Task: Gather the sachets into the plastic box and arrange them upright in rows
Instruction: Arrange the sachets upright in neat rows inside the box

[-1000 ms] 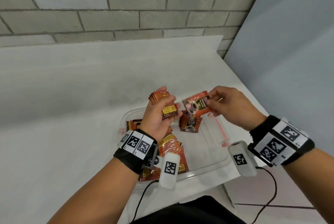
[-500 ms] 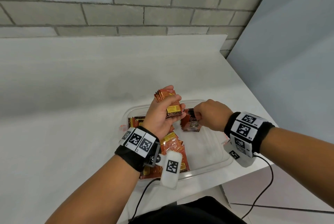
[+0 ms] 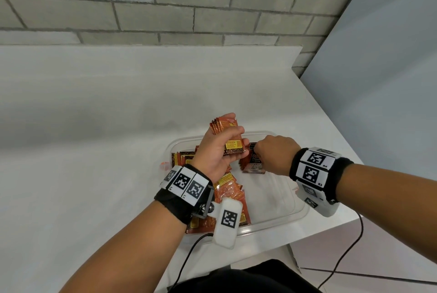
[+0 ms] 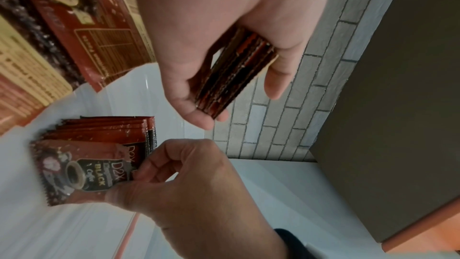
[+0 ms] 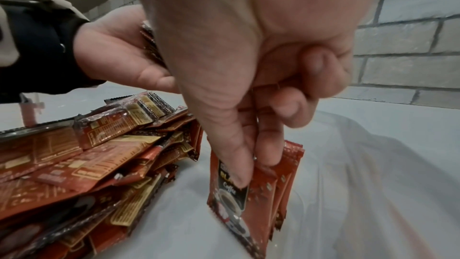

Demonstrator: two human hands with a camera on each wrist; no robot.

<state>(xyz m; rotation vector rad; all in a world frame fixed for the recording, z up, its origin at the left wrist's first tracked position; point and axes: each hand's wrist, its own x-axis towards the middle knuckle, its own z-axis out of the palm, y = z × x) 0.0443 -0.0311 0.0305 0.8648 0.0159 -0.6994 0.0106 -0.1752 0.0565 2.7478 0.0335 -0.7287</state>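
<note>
Right hand (image 3: 275, 153) is down in the clear, rounded-corner plastic box (image 3: 272, 219) on the white table (image 3: 94, 151), its grip pinching one red foil coffee sachet with a black label panel (image 5: 230, 190) by the top edge, thumb in front and fingertips (image 5: 267, 157) behind. That sachet stands nearly upright at the front of a short row of matching red sachets (image 4: 99, 131), which sits toward twelve o'clock in the box, against the far wall as best I can judge.

Left hand (image 3: 217, 153) hovers just above, at about eleven o'clock of the row, its grip wrapped round a squared-up handful of the same red sachets (image 3: 227, 132), thumb across the face. A loose heap of flat-lying red and gold sachets (image 5: 87, 161) fills the nine o'clock side.

To do this well, I'd say: seat the bottom edge on the box floor before letting go, and press the sachet flush against its neighbours so the row props it. Foil packets like these look slippery and light, so a careless release could tip the whole row forward. Keep a fingertip on the top edge until it settles. The left-hand bundle looks ready to feed the next one; keeping it close should shorten each transfer. Plenty remains, judging by that heap.
</note>
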